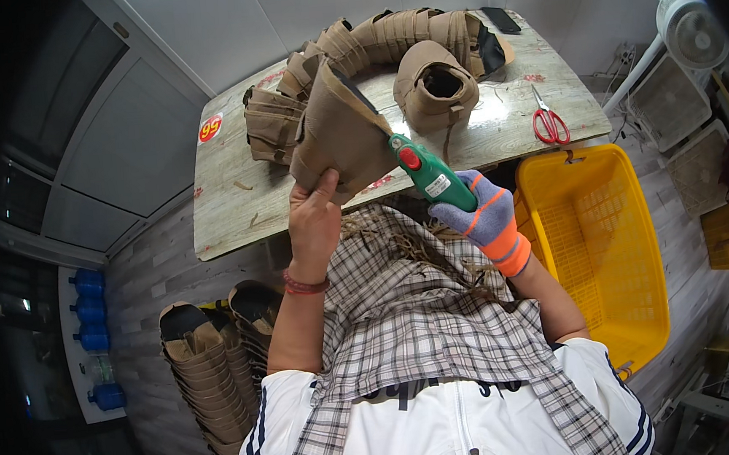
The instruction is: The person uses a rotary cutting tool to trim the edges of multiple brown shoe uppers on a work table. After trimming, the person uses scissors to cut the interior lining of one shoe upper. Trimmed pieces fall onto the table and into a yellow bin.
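My bare left hand grips the lower edge of a tan boot upper, thumb on the near face. The piece is raised above the near part of the table. A green handheld electric cutter with a red button is in my right hand, which wears a grey and orange glove. Its tip meets the right edge of the upper; the exact contact is too small to make out. Just beyond the tool, a tan cap-like shoe upper stands on the table with its opening showing.
A curved row of nested tan uppers lines the back of the table. Red-handled scissors and a black phone lie at right. A yellow basket stands right of my lap; stacked uppers stand at left. Scraps cover my plaid apron.
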A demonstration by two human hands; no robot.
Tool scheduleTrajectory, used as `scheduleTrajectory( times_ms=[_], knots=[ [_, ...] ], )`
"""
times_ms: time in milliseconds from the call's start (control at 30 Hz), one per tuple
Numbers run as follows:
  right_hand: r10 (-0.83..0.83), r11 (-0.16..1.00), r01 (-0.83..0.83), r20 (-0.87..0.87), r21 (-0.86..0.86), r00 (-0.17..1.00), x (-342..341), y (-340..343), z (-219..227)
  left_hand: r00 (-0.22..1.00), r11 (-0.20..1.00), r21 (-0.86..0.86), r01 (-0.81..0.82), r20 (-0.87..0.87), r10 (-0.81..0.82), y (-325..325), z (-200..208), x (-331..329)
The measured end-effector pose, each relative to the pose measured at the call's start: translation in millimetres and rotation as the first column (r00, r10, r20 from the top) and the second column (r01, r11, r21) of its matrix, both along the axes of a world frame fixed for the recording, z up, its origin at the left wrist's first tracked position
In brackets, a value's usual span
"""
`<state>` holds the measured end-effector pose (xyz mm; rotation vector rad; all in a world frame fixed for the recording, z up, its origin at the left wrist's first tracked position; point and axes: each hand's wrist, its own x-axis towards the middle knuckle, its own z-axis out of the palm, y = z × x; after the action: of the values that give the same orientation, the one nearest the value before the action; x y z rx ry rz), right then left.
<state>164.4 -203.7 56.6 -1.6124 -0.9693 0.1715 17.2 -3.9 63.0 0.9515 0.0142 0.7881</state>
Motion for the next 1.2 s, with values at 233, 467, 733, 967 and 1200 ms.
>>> scheduleTrajectory(
  times_ms=[233,467,733,967,1200],
  knots=[
    [-0.039,0.999,0.036,-0.115,-0.024,0.993,6,4,2,0.904,0.840,0.489,-0.237,-0.207,0.375,-14,-15,11],
    [-0.033,0.999,0.030,-0.313,-0.013,0.949,8,0,14,0.801,0.066,0.985,-0.162,0.092,0.591,-8,-18,10],
    [0.050,0.999,-0.038,-0.511,0.032,0.858,9,-3,31,0.814,-0.128,0.987,0.096,-0.004,0.581,0,-29,-7],
    [0.063,0.996,-0.018,-0.556,0.086,0.829,22,-2,32,0.789,-0.327,0.911,0.253,0.002,0.615,13,-35,-53],
    [-0.047,0.993,0.098,-0.562,0.061,0.826,27,-23,2,0.160,-0.237,0.960,0.146,0.213,0.964,145,-16,-130]
  ],
)
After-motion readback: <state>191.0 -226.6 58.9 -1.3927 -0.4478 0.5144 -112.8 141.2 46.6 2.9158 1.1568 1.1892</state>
